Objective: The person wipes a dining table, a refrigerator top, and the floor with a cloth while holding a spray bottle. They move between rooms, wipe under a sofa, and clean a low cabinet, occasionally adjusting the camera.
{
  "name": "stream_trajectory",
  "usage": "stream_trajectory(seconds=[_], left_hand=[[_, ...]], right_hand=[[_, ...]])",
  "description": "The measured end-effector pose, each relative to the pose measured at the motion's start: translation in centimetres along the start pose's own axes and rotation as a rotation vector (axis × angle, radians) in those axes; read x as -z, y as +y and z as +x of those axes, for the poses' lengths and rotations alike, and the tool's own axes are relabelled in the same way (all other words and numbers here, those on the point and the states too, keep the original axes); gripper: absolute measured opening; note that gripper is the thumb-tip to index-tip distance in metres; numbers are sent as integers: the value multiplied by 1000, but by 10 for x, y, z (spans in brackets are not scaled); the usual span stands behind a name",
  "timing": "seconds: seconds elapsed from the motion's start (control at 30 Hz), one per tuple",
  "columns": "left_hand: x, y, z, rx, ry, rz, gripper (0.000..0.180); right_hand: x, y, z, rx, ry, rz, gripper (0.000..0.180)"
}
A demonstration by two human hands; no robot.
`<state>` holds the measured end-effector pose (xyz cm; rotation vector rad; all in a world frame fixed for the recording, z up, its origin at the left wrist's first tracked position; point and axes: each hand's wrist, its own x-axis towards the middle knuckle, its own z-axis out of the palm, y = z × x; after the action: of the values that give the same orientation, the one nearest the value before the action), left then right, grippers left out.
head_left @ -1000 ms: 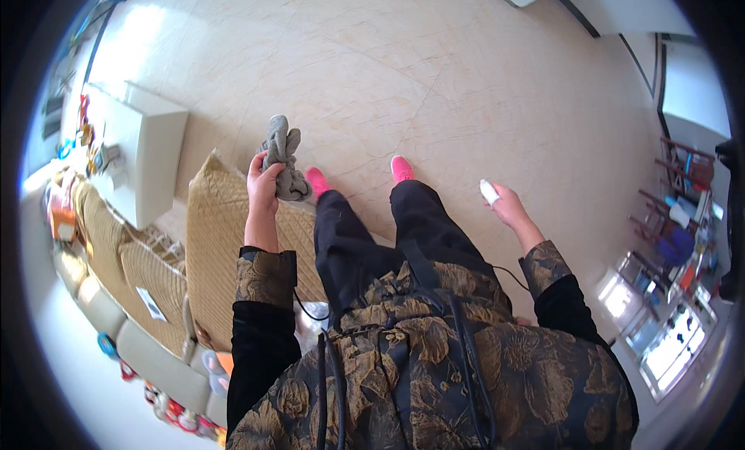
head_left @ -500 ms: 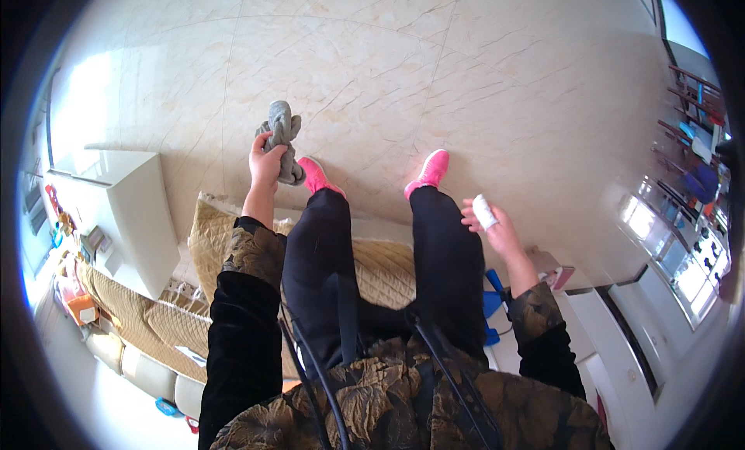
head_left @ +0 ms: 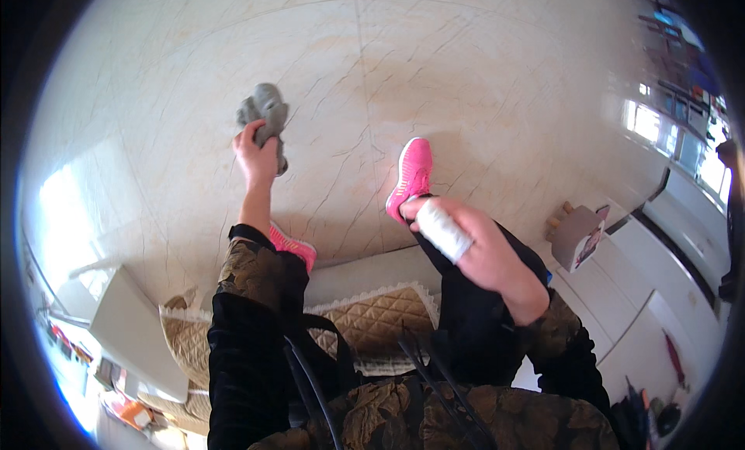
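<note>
My left hand (head_left: 257,151) is closed around a bunched grey cloth (head_left: 268,108), held out above the floor at upper left. My right hand (head_left: 485,244) is over my right leg. A white, tube-shaped covering that looks like a bandage (head_left: 444,231) lies along its thumb side. Most of that hand's fingers are hidden behind the white covering, and I cannot tell whether they grip anything.
Pale tiled floor (head_left: 326,54) stretches ahead of my pink shoes (head_left: 415,166). Behind my legs is a seat with a quilted tan cover (head_left: 380,318). A white cabinet (head_left: 136,333) stands at left, a small box (head_left: 578,236) at right near white drawers (head_left: 605,287).
My view has turned and my legs have shifted. The left hand with the grey cloth is slightly farther up and left. My right hand has moved left, in front of my right leg, and appears larger.
</note>
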<state>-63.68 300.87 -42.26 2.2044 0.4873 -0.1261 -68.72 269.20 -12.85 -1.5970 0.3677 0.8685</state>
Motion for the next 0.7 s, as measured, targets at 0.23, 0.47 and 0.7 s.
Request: stream_trajectory(seconds=[0.23,0.47,0.7], left_hand=[[-124,105,20,-420,-322,74,41],[-200,167,29,-641,-447,355,42],[-274,177,23,-865,-728,772,51]], right_hand=[[-10,6,-33,294,-286,211,39],[32,26,-33,14,-31,902,56],[72,28,-29,117,136,1121,65]])
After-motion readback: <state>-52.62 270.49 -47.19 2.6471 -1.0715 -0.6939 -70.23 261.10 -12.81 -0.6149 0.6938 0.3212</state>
